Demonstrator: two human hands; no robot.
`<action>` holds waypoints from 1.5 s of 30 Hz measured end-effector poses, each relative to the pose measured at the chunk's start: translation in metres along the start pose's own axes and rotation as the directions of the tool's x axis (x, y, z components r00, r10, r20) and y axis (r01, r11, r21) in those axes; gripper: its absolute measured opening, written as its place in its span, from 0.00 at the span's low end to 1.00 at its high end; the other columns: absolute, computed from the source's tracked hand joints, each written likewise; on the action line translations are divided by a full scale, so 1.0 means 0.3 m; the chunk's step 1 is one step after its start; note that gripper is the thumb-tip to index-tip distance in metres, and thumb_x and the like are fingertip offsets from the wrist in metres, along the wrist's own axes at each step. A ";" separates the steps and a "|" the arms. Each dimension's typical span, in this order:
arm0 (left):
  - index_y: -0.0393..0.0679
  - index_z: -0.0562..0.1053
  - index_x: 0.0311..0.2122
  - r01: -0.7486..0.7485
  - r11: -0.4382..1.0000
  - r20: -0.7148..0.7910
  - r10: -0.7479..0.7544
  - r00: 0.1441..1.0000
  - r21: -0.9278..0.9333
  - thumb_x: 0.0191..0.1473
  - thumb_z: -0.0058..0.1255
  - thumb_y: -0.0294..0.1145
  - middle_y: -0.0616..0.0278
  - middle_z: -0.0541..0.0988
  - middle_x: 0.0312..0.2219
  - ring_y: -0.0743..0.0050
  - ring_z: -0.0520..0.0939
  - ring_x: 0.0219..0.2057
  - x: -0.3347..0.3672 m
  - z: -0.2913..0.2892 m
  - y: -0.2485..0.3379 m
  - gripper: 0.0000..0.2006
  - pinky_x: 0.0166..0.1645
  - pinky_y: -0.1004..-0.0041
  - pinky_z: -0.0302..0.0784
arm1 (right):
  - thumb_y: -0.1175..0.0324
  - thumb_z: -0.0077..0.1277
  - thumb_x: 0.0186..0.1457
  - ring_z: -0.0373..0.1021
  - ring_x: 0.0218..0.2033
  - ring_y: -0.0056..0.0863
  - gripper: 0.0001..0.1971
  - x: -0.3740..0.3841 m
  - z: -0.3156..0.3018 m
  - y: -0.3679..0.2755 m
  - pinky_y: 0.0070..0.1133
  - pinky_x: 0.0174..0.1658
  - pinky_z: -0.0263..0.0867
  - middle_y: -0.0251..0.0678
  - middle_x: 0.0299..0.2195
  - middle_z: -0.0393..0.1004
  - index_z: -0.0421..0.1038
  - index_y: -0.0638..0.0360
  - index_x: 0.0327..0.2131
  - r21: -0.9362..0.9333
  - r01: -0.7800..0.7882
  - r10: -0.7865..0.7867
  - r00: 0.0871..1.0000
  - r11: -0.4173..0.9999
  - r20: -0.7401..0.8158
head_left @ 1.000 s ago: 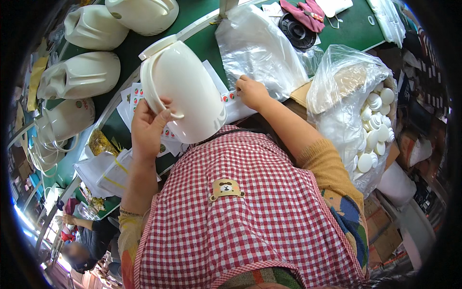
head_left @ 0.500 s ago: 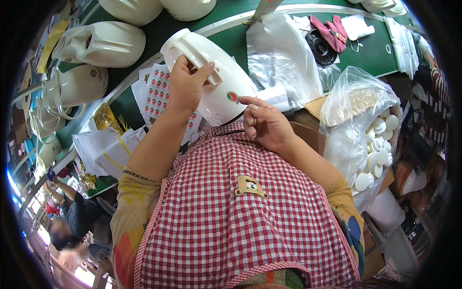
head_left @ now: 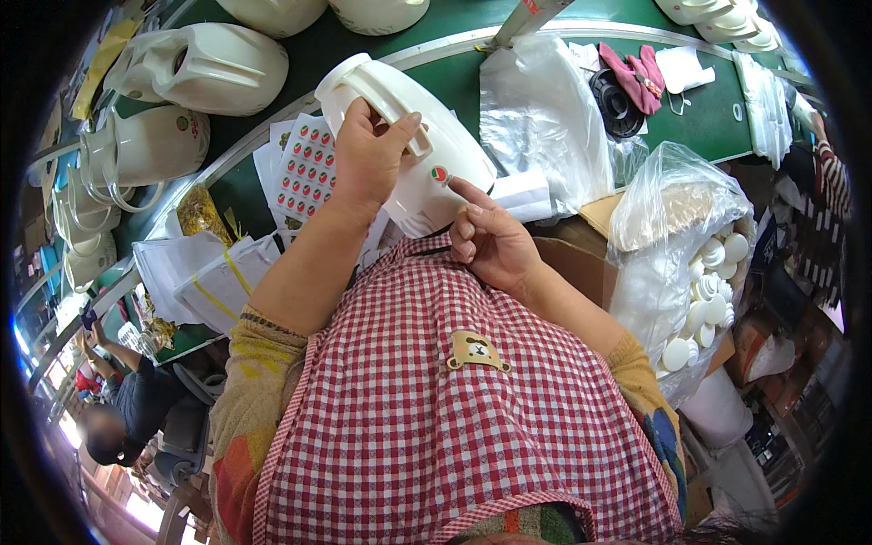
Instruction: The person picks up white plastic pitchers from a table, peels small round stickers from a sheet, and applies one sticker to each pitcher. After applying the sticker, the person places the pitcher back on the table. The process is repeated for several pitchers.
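Note:
My left hand (head_left: 371,163) is closed round the handle of a white plastic jug (head_left: 450,127), which lies tilted in front of my chest with its base against my apron. A small round red and green sticker (head_left: 440,173) sits on the jug's side, near the base. My right hand (head_left: 495,238) holds nothing that I can see. Its index finger is stretched out with the tip beside the sticker, while the other fingers are loosely curled. Behind my left forearm lies a sheet of matching stickers (head_left: 307,173), partly hidden.
More white jugs (head_left: 227,71) stand along the green table at left. Clear plastic bags (head_left: 540,118), a black ring (head_left: 615,102) and a pink cloth item (head_left: 636,77) lie beyond. On the right, a plastic-lined carton holds several white caps (head_left: 699,313). A co-worker (head_left: 145,400) sits far left.
My right index fingertip has slid slightly off the sticker's edge. The view has shifted a little, and the jug remains in my left hand.

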State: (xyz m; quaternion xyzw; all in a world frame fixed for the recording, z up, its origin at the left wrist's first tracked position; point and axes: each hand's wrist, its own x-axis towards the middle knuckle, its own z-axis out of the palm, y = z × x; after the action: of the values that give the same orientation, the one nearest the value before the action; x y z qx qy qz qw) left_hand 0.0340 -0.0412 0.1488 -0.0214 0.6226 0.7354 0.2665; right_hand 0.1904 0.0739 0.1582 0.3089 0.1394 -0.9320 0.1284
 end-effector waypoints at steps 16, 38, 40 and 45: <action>0.35 0.66 0.41 -0.018 1.000 0.005 0.018 1.000 -0.015 0.51 0.54 0.24 0.56 0.76 0.35 0.72 0.80 0.35 0.012 -0.001 -0.011 0.13 0.37 0.73 0.80 | 0.66 0.54 0.54 0.67 0.24 0.25 0.42 -0.020 -0.020 0.016 0.18 0.28 0.64 0.38 0.30 0.73 0.37 0.60 0.64 -0.028 0.008 -0.006 0.995 1.000 0.100; 0.35 0.67 0.39 -0.002 0.991 0.055 -0.005 0.998 0.130 0.50 0.56 0.25 0.56 0.77 0.34 0.74 0.79 0.33 -0.047 0.050 0.007 0.13 0.35 0.76 0.77 | 0.46 0.55 0.47 0.43 0.64 0.44 0.32 -0.097 -0.117 -0.091 0.45 0.61 0.35 0.43 0.62 0.50 0.65 0.49 0.54 -0.705 0.001 -0.479 0.732 -0.709 0.483; 0.34 0.68 0.40 -0.059 0.980 0.192 0.022 0.981 0.190 0.50 0.56 0.25 0.56 0.77 0.32 0.73 0.79 0.32 -0.100 0.088 0.042 0.13 0.35 0.74 0.76 | 0.66 0.58 0.47 0.65 0.49 0.42 0.21 -0.138 -0.066 -0.199 0.32 0.51 0.59 0.46 0.48 0.68 0.71 0.60 0.46 -0.832 0.186 -0.679 0.499 -0.522 0.538; 0.41 0.70 0.35 -0.746 0.585 0.816 0.231 0.530 0.318 0.46 0.55 0.27 0.50 0.73 0.26 0.47 0.76 0.30 -0.205 0.284 0.095 0.10 0.32 0.60 0.73 | 0.73 0.57 0.51 0.68 0.34 0.15 0.14 -0.236 0.098 -0.263 0.15 0.37 0.66 0.31 0.35 0.73 0.70 0.66 0.41 -0.589 0.567 -0.662 0.746 0.576 0.071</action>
State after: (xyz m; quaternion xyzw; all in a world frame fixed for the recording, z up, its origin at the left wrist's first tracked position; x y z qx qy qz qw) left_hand 0.1004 0.0131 0.2159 0.5406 0.6573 0.4697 0.2347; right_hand 0.2037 0.1479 0.2383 0.2591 0.5224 -0.8022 -0.1280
